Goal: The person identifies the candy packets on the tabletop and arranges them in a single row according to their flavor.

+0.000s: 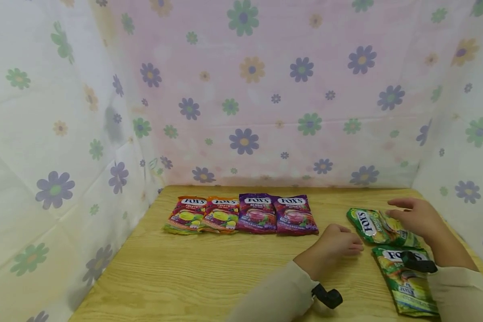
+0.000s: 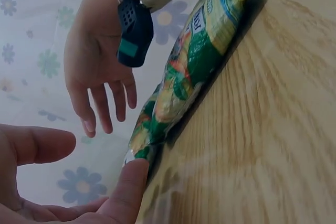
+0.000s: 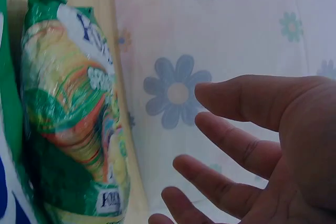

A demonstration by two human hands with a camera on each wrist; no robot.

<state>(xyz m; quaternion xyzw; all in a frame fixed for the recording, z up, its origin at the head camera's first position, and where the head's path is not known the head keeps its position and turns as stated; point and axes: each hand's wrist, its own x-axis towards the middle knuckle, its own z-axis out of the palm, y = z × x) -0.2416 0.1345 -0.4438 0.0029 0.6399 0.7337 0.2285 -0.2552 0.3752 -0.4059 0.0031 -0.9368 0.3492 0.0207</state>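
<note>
Two green Fox's candy bags lie at the right of the table. The farther green bag [image 1: 372,227] is turned sideways, and the nearer green bag [image 1: 406,281] lies below it, partly hidden by the right sleeve and its wrist camera. Over the right end of the farther bag hovers my right hand [image 1: 416,219], fingers spread and holding nothing; the right wrist view shows this hand [image 3: 247,156] beside the farther bag [image 3: 73,108]. My left hand [image 1: 338,243] is just left of both bags, fingers relaxed. In the left wrist view, its fingertip [image 2: 134,174] overlaps the bag's end.
Along the back left stand two red-orange Fox's Fruits bags [image 1: 187,216] and two purple Fox's Berries bags [image 1: 257,214] in a row, edges close together. Flowered cloth [image 1: 273,89] encloses the wooden table [image 1: 193,277] at the back and both sides.
</note>
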